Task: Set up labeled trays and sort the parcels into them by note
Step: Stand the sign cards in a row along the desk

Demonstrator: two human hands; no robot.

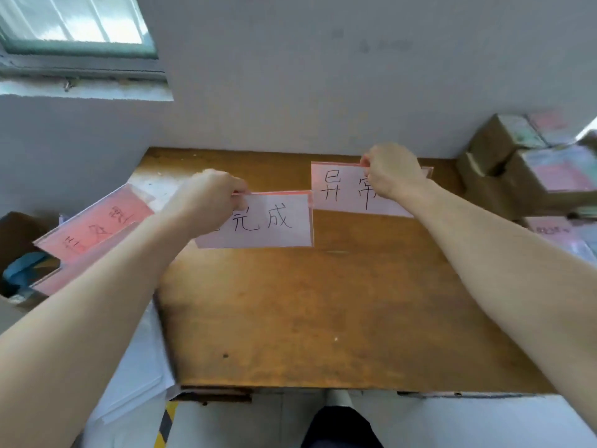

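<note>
My left hand (206,197) pinches the top edge of a red-rimmed tray with a white handwritten label (274,221), held above the wooden table (323,302). My right hand (392,174) pinches the top edge of a second labeled tray (336,189), slightly farther back and to the right. The two trays meet edge to edge near the table's middle. Cardboard parcels (529,169) with pink and green notes are stacked at the right.
Two more red trays (97,221) with handwriting lie at the left, over an open cardboard box (19,250) holding something blue. White sheets (135,367) hang beside the table's left edge. A grey wall stands right behind the table.
</note>
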